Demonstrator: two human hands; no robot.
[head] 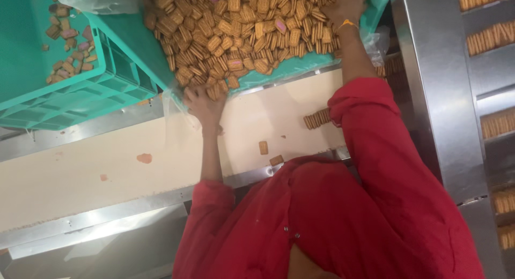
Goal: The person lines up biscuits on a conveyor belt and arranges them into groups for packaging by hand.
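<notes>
Right hand [347,4] half-buried among biscuits [241,32], grip unseen.

You have no labels, signs or screens in view. The only packaging is a clear plastic liner [377,43] under the biscuits in the green crate [134,48].

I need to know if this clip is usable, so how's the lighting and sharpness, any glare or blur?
Head view: soft, even light, no hard shadows; mild glare on the steel frame; biscuits in the green crate fairly sharp; left hand slightly soft, right hand partly cut by the top edge; red clothing near the lens looks blurry; the picture is tilted.
</notes>
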